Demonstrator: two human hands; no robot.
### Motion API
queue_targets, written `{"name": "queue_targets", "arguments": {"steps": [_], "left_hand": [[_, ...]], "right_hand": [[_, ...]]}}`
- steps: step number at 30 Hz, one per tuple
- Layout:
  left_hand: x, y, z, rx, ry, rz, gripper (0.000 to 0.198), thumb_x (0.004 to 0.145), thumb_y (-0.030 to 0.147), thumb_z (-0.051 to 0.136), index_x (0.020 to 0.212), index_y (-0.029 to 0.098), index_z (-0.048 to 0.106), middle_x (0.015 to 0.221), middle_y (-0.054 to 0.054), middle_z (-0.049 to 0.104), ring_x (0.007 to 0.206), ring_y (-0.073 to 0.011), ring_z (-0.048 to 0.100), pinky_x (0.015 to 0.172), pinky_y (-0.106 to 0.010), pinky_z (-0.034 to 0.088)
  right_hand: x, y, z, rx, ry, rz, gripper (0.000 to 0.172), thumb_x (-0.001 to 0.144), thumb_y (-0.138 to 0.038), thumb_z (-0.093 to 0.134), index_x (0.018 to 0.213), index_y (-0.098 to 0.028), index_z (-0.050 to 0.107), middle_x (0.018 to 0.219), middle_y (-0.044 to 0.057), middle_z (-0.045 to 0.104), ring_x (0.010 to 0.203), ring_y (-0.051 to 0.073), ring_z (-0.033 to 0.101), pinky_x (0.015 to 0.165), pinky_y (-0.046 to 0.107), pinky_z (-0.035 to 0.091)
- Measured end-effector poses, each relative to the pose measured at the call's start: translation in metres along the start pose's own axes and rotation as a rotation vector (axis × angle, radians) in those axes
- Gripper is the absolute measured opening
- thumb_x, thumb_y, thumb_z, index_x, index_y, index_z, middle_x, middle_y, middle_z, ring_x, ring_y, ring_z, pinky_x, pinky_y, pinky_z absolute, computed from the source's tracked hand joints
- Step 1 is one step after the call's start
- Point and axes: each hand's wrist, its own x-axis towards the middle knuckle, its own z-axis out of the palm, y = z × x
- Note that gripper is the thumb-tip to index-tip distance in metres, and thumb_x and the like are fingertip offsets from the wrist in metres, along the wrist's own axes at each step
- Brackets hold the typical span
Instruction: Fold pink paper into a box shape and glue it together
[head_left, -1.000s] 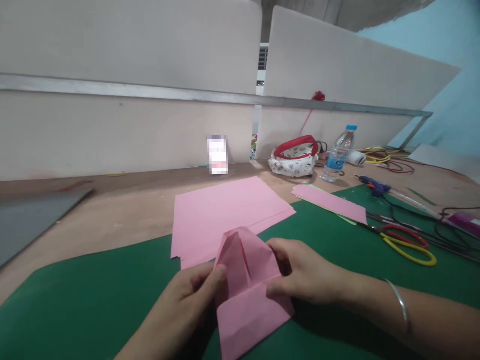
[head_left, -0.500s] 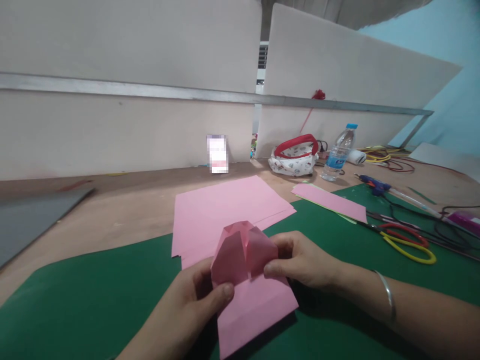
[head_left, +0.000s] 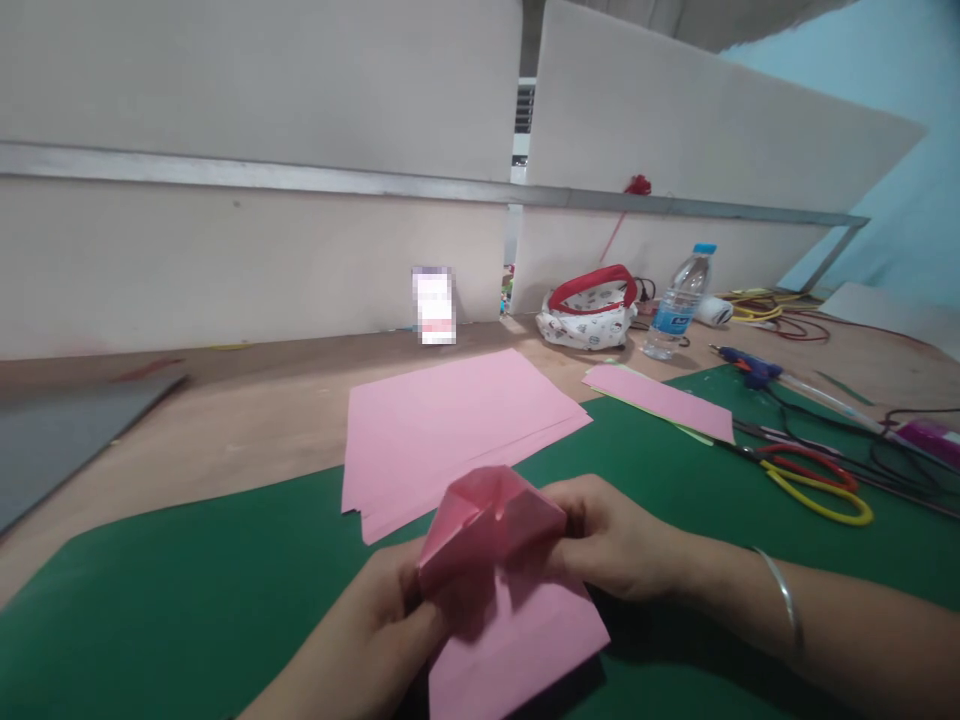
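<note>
Between my two hands is a folded pink paper (head_left: 517, 640), its upper end raised into an open pocket with two flaps. My left hand (head_left: 390, 610) grips the left flap, the thumb tucked under it and out of sight at the tip. On the other side my right hand (head_left: 611, 530), with a silver bangle at the wrist, pinches the right flap; its fingertips are partly hidden behind the paper. Just beyond lies a stack of pink paper sheets (head_left: 450, 420), partly on the green mat (head_left: 225, 580).
To the right are a pink paper strip (head_left: 660, 400), scissors (head_left: 814, 485) with red and yellow handles, and a blue glue gun (head_left: 750, 367) with dark cords. Farther back stand a water bottle (head_left: 677, 310), a white pouch (head_left: 589, 325) and a blurred-out upright rectangle (head_left: 435, 310).
The raised flaps have tipped forward toward me, and the pocket at the top has opened wider. Both thumbs have moved under the flaps.
</note>
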Motion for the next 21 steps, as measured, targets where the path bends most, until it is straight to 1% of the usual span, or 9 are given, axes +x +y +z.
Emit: {"name": "queue_targets", "arguments": {"steps": [2, 4, 7, 10, 13, 15, 18, 19, 21], "left_hand": [[-0.0002, 0.0010, 0.0015, -0.067, -0.006, 0.001, 0.031, 0.073, 0.044, 0.067, 0.060, 0.016, 0.063, 0.060, 0.002, 0.053, 0.057, -0.0110, 0.042, 0.055, -0.023, 0.037], [-0.0003, -0.0008, 0.0037, -0.208, -0.015, -0.054, 0.026, 0.071, 0.042, 0.071, 0.071, 0.016, 0.067, 0.062, 0.002, 0.054, 0.055, -0.0098, 0.040, 0.050, -0.021, 0.033], [-0.0006, -0.0055, 0.0062, -0.388, -0.017, -0.146, 0.026, 0.069, 0.040, 0.074, 0.080, 0.017, 0.069, 0.060, 0.003, 0.053, 0.051, -0.0074, 0.039, 0.047, -0.020, 0.031], [-0.0005, -0.0078, 0.0056, -0.395, -0.001, -0.178, 0.026, 0.066, 0.037, 0.076, 0.083, 0.018, 0.070, 0.057, 0.002, 0.058, 0.046, -0.0069, 0.042, 0.045, -0.020, 0.032], [-0.0003, -0.0063, 0.0028, -0.387, 0.018, -0.255, 0.024, 0.061, 0.029, 0.079, 0.081, 0.019, 0.070, 0.061, -0.002, 0.066, 0.050, -0.0109, 0.054, 0.049, -0.021, 0.038], [-0.0007, -0.0041, 0.0013, -0.407, 0.045, -0.287, 0.022, 0.060, 0.026, 0.079, 0.080, 0.019, 0.070, 0.067, -0.004, 0.070, 0.057, -0.0153, 0.061, 0.053, -0.024, 0.042], [-0.0014, -0.0012, 0.0009, -0.440, 0.079, -0.325, 0.024, 0.061, 0.026, 0.079, 0.082, 0.021, 0.071, 0.074, -0.004, 0.072, 0.062, -0.0174, 0.063, 0.057, -0.027, 0.045], [-0.0014, -0.0009, 0.0011, -0.457, 0.074, -0.319, 0.026, 0.061, 0.027, 0.079, 0.085, 0.022, 0.071, 0.077, -0.005, 0.072, 0.063, -0.0177, 0.064, 0.059, -0.028, 0.046], [-0.0008, -0.0017, 0.0019, -0.482, 0.044, -0.261, 0.034, 0.061, 0.032, 0.080, 0.091, 0.020, 0.070, 0.078, -0.006, 0.072, 0.067, -0.0188, 0.063, 0.062, -0.029, 0.047]], "right_hand": [[0.0011, 0.0027, -0.0004, 0.007, -0.007, -0.028, 0.011, 0.073, -0.020, 0.068, 0.076, -0.010, 0.066, 0.065, -0.002, 0.054, 0.057, 0.008, 0.046, 0.054, 0.021, 0.039], [0.0025, 0.0047, -0.0017, 0.030, 0.004, -0.017, 0.014, 0.073, -0.024, 0.070, 0.074, -0.010, 0.066, 0.063, -0.002, 0.053, 0.056, 0.007, 0.045, 0.053, 0.021, 0.038], [0.0036, 0.0054, -0.0043, 0.076, -0.006, 0.022, 0.014, 0.072, -0.025, 0.072, 0.071, -0.011, 0.067, 0.059, -0.004, 0.052, 0.052, 0.006, 0.043, 0.050, 0.019, 0.035], [0.0030, 0.0048, -0.0063, 0.114, -0.011, 0.053, 0.010, 0.072, -0.021, 0.071, 0.076, -0.012, 0.073, 0.058, -0.002, 0.058, 0.051, 0.006, 0.046, 0.051, 0.020, 0.037], [0.0028, 0.0059, -0.0068, 0.164, 0.007, 0.077, 0.014, 0.070, -0.016, 0.072, 0.083, -0.015, 0.076, 0.067, 0.002, 0.067, 0.055, 0.007, 0.053, 0.055, 0.022, 0.041], [0.0035, 0.0076, -0.0068, 0.205, 0.020, 0.097, 0.014, 0.069, -0.014, 0.072, 0.082, -0.015, 0.076, 0.071, 0.003, 0.069, 0.058, 0.008, 0.056, 0.058, 0.022, 0.043], [0.0053, 0.0092, -0.0071, 0.275, 0.035, 0.136, 0.015, 0.067, -0.016, 0.074, 0.082, -0.014, 0.076, 0.071, 0.004, 0.069, 0.060, 0.009, 0.058, 0.060, 0.023, 0.044], [0.0057, 0.0090, -0.0073, 0.286, 0.034, 0.140, 0.017, 0.066, -0.017, 0.075, 0.082, -0.013, 0.075, 0.072, 0.004, 0.069, 0.061, 0.009, 0.058, 0.061, 0.024, 0.045], [0.0057, 0.0075, -0.0078, 0.262, 0.029, 0.124, 0.019, 0.066, -0.018, 0.075, 0.084, -0.012, 0.074, 0.075, 0.003, 0.068, 0.064, 0.010, 0.058, 0.063, 0.023, 0.045]]}}
